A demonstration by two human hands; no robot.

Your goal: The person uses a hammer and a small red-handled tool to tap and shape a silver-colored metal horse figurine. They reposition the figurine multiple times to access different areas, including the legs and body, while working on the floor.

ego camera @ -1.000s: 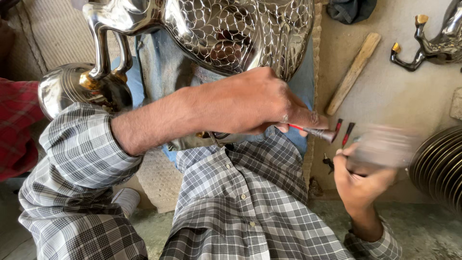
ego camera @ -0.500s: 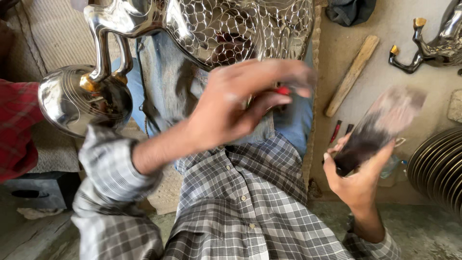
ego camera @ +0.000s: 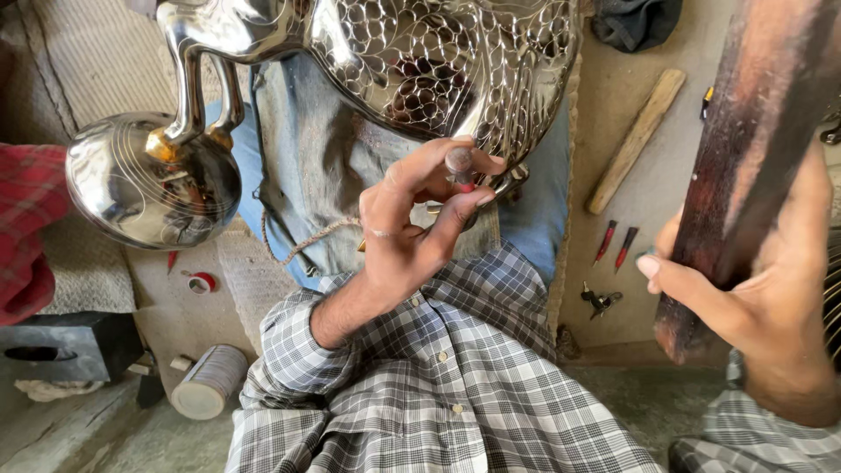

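- The left hand (ego camera: 399,236) pinched a small punch (ego camera: 460,165) between thumb and fingers, tip against the lower edge of the shiny metal vessel (ego camera: 438,61), near the centre of the view.
- The right hand (ego camera: 753,298) was clenched around a dark wooden mallet (ego camera: 745,149) at 3 o'clock, raised and well apart from the punch.
- The vessel lay across the person's lap at 12 o'clock. Its round base (ego camera: 149,184) was at 9 o'clock.
- I judge that the vessel is heavy, stiff and slippery, and its thin patterned wall may dent. A hold at the handle or base seems safest.
- The punch is probably small, hard and easy to drop, so it needs a tight pinch near the top.
- 2 red tools (ego camera: 615,245) and a wooden stick (ego camera: 635,140) lay on the floor at 2 o'clock.
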